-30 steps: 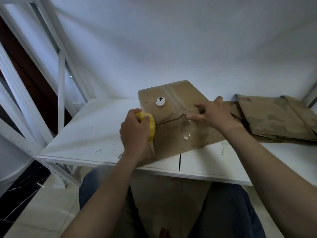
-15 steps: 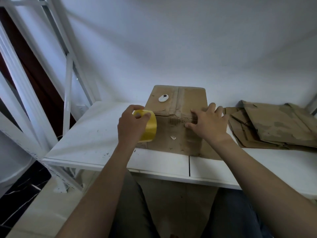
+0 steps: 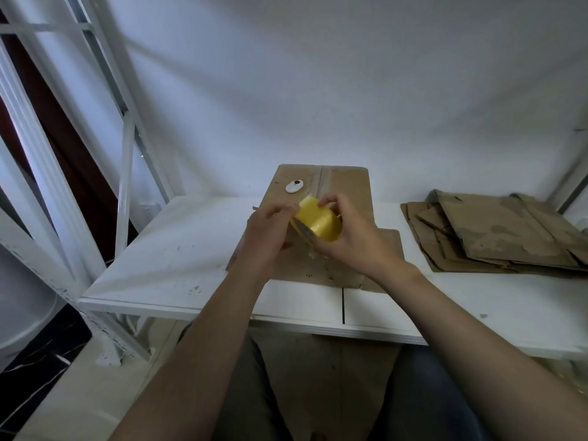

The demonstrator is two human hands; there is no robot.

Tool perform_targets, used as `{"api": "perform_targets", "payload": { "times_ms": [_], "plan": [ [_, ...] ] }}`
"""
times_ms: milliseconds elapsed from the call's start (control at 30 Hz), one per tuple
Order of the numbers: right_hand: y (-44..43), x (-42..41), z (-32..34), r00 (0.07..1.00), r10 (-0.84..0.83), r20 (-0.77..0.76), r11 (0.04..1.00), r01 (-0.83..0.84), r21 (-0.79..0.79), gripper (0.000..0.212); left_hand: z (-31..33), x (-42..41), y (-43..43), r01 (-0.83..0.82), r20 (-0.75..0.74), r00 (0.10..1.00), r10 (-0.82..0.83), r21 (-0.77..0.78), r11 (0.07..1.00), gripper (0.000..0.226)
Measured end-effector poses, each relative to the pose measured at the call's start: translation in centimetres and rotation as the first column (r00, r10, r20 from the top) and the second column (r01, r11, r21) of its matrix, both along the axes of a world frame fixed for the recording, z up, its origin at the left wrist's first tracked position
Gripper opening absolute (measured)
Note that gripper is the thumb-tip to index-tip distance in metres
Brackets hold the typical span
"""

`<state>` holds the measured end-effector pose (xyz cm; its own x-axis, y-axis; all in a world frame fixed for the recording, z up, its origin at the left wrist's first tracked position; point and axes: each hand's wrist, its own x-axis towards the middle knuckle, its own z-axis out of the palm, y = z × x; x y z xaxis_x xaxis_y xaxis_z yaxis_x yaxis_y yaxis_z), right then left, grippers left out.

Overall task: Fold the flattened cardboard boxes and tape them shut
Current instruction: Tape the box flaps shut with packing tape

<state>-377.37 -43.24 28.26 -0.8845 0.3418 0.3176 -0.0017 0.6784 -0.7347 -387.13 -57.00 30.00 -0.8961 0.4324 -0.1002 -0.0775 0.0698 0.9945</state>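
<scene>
1. Both hands are on the tape roll point(image 3: 318, 222), held above the box point(image 3: 343, 186) at the table's point(image 3: 178, 249) middle. Left hand point(image 3: 267, 237) has fingers closed on the roll's left side; right hand point(image 3: 353, 240) cups it from the right and beneath, thumb over the top.
2. Box lies on the table, partly hidden by the hands; its far face shows a centre seam. A small white tag point(image 3: 294, 186) sits on the far-left part of that face.
3. Stack of flat cardboard point(image 3: 496, 233) rests to the right, well apart from the box.
4. Step, as judged: finding or peeling the tape's free end. Whether an end is already lifted cannot be told.
5. Handling, roll: light, rigid ring, glossy so likely slick; best gripped through the core or across its edges, one hand steadying while the other pulls the end.
6. Handling, box: light, worn, creased cardboard; stiff across panels, weak at folds. Press flaps near the seam, not at corners.
7. Risk: with no hand on the box, its flaps may spring up; loose tape may fold onto itself.
</scene>
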Motion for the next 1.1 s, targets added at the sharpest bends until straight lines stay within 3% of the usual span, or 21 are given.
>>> {"api": "perform_targets", "payload": {
  "times_ms": [167, 433, 600, 833, 1100],
  "plan": [
    [1.1, 0.7, 1.4, 0.999, 0.032, 0.028, 0.976, -0.037, 0.214, 0.052, 0.3, -0.6, 0.4, -0.028, -0.174, 0.985, 0.0, -0.159, 0.987, 0.02],
    [3.0, 1.3, 3.1, 0.997, 0.077, 0.009, 0.929, -0.075, 0.363, 0.045, 1.5, -1.3, 0.6, 0.064, -0.246, 0.962, -0.119, -0.22, 0.973, 0.016],
    [3.6, 1.1, 2.8, 0.99, 0.14, 0.005, 0.93, -0.134, 0.342, 0.045, 1.2, -1.9, 0.6, 0.045, -0.311, 0.946, -0.089, -0.144, 0.988, 0.011],
    [4.9, 1.6, 3.3, 0.989, 0.121, 0.086, 0.928, -0.143, 0.343, 0.064, 0.8, -3.1, -0.2, -0.062, -0.327, 0.945, 0.033, -0.078, 0.995, 0.01],
    [9.1, 4.0, 1.9, 0.987, 0.064, 0.15, 0.913, -0.118, 0.391, 0.054, -0.6, -6.3, -3.1, -0.208, -0.343, 0.924, 0.167, -0.085, 0.974, 0.016]
  ]
}}
